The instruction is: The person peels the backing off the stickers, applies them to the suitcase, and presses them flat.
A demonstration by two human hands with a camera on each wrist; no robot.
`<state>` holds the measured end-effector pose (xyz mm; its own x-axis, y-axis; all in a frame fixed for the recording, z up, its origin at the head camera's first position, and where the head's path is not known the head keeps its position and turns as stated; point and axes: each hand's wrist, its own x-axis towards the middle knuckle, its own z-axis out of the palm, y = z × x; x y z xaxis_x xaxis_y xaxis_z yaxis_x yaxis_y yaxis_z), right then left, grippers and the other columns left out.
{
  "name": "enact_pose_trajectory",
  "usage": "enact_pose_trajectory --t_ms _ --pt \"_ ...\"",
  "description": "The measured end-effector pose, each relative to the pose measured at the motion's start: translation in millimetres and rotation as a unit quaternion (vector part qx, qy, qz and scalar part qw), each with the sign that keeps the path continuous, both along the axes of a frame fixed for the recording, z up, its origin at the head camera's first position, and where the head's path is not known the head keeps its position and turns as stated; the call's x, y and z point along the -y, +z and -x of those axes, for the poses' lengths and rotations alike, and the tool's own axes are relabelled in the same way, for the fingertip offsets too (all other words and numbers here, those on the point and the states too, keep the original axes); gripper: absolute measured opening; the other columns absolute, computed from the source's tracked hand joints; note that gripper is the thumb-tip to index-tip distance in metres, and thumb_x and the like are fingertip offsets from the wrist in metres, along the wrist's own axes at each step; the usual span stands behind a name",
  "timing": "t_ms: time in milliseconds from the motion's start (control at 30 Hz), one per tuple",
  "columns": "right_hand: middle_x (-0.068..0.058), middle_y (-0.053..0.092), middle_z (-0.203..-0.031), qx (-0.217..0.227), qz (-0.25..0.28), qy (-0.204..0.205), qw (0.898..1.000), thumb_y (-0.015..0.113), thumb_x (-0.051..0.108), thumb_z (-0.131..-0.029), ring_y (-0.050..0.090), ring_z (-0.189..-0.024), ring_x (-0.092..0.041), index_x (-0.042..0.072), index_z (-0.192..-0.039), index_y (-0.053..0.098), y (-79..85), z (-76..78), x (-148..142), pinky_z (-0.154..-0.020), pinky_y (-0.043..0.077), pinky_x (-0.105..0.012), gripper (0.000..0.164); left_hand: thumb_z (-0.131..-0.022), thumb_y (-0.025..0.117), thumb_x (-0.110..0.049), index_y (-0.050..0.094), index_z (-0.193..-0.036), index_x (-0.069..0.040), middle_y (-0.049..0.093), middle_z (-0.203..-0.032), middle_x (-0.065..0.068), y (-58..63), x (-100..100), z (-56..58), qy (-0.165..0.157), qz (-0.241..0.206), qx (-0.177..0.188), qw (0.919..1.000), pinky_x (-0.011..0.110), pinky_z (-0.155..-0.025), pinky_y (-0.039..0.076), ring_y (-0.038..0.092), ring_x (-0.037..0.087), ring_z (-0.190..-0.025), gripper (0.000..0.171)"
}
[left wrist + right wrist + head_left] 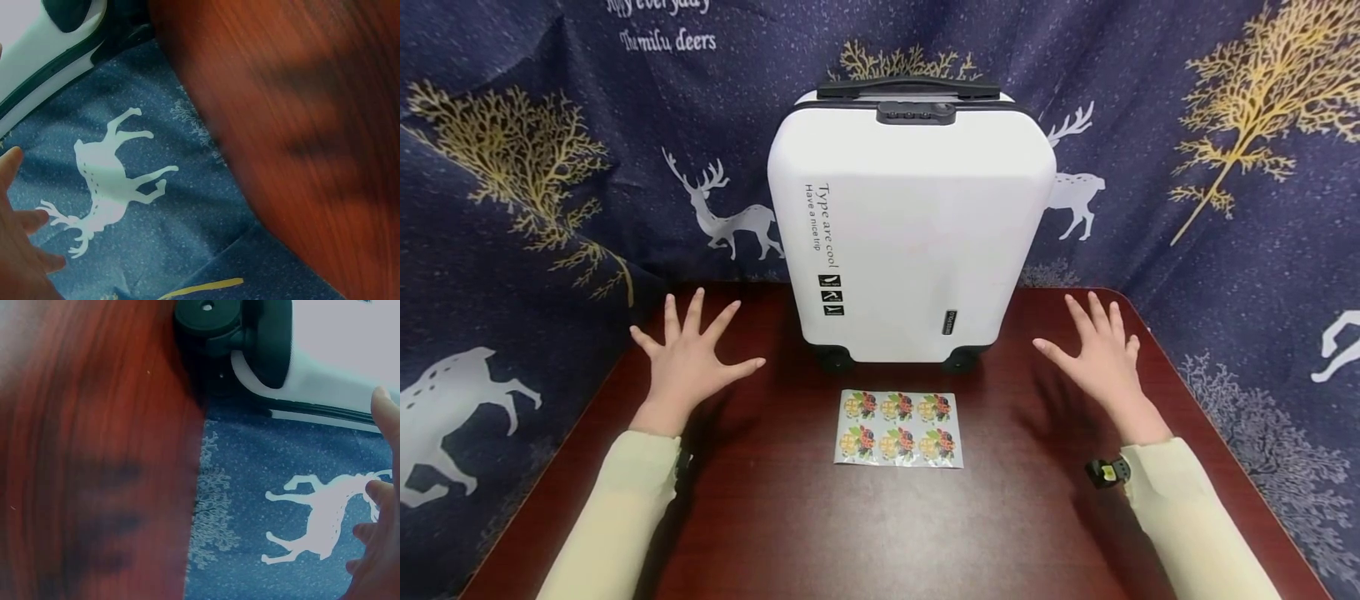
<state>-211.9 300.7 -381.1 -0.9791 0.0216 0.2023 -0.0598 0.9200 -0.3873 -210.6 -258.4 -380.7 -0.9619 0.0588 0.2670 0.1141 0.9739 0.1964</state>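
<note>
A white suitcase (917, 225) stands upright at the back of the table, its black handle (910, 87) and combination lock (916, 112) on top. In front of it lies a flat sheet of stickers (898, 428) printed with fruit and waffles. My left hand (688, 358) is held over the table to the left of the suitcase, fingers spread, holding nothing. On the other side my right hand (1101, 362) is likewise spread and bare, apart from the suitcase. Parts of both hands show at the edges of the wrist views, with a black suitcase wheel (209, 314) in the right one.
The dark red wooden table (895, 533) reaches back to a navy cloth (715, 108) with white deer and golden trees, which hangs behind and along both sides. A black wrist camera (1107, 472) sits at the right cuff.
</note>
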Motion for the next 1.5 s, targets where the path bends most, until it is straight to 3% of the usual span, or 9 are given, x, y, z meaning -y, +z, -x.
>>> enact_pose_trajectory --t_ms 333,667,1000,1100,1200,1333,1500 --pt "-0.024 0.024 -0.168 -0.062 0.056 -0.004 0.997 0.064 0.055 -0.094 0.015 -0.156 -0.048 0.011 -0.16 0.033 -17.6 -14.8 9 -0.111 0.016 -0.084 0.085 -0.078 0.074 -0.062 0.041 -0.155 -0.023 0.024 -0.166 0.026 -11.0 -7 -7.6 0.006 -0.007 -0.024 0.9997 0.092 -0.105 0.007 0.012 0.054 -0.154 0.093" --pt "-0.029 0.037 -0.16 -0.1 0.135 0.016 0.986 0.071 0.036 -0.094 0.029 -0.149 -0.051 0.002 -0.153 0.042 -31.9 -23.9 21 -0.12 0.021 -0.07 0.074 -0.079 0.076 -0.059 0.041 -0.155 -0.022 0.031 -0.163 0.024 -19.5 -14 -13.9 0.011 -0.017 -0.031 0.9993 0.086 -0.106 0.024 0.026 0.049 -0.15 0.092" --pt "-0.025 0.048 -0.154 -0.067 0.232 0.014 0.97 0.069 0.025 -0.097 0.039 -0.146 -0.043 0.004 -0.149 0.05 -37.8 -36.1 37 -0.118 0.032 -0.064 0.059 -0.082 0.075 -0.054 0.045 -0.152 -0.014 0.044 -0.154 0.027 -26.8 -25 -19.8 -0.003 -0.042 -0.032 0.9986 0.074 -0.105 0.039 0.044 0.049 -0.139 0.086" --pt "-0.022 0.053 -0.151 -0.061 0.251 0.006 0.966 0.069 0.023 -0.097 0.044 -0.144 -0.037 0.005 -0.147 0.052 -40.6 -39.6 42 -0.116 0.036 -0.056 0.055 -0.083 0.075 -0.053 0.045 -0.152 -0.013 0.045 -0.154 0.027 -28.6 -27 -21.6 -0.005 -0.051 -0.021 0.9985 0.072 -0.106 0.04 0.045 0.049 -0.138 0.085" --pt "-0.019 0.058 -0.146 -0.061 0.268 0.001 0.961 0.069 0.023 -0.098 0.048 -0.139 -0.031 0.006 -0.143 0.057 -41.9 -43.0 48 -0.111 0.04 -0.032 0.05 -0.084 0.075 -0.052 0.045 -0.152 -0.012 0.047 -0.152 0.026 -30.6 -29 -23.6 -0.011 -0.064 -0.014 0.9978 0.07 -0.106 0.042 0.048 0.048 -0.135 0.083" --pt "-0.019 0.064 -0.136 -0.06 0.291 0.012 0.955 0.07 0.021 -0.098 0.057 -0.124 -0.017 0.005 -0.136 0.062 -43.5 -46.6 57 -0.095 0.037 -0.004 0.042 -0.087 0.074 -0.048 0.046 -0.151 -0.01 0.049 -0.15 0.026 -33.3 -33 -26.3 -0.022 -0.093 0.003 0.9954 0.066 -0.102 0.048 0.053 0.047 -0.131 0.08" --pt "-0.021 0.069 -0.118 -0.044 0.301 0.038 0.952 0.07 0.018 -0.098 0.058 -0.1 0.01 0.002 -0.127 0.067 -46.5 -48.1 67 -0.086 0.046 -0.003 0.033 -0.09 0.071 -0.048 0.049 -0.15 -0.01 0.051 -0.15 0.024 -37.6 -41 -26.5 -0.03 -0.117 0.046 0.9916 0.063 -0.101 0.05 0.054 0.045 -0.133 0.074"
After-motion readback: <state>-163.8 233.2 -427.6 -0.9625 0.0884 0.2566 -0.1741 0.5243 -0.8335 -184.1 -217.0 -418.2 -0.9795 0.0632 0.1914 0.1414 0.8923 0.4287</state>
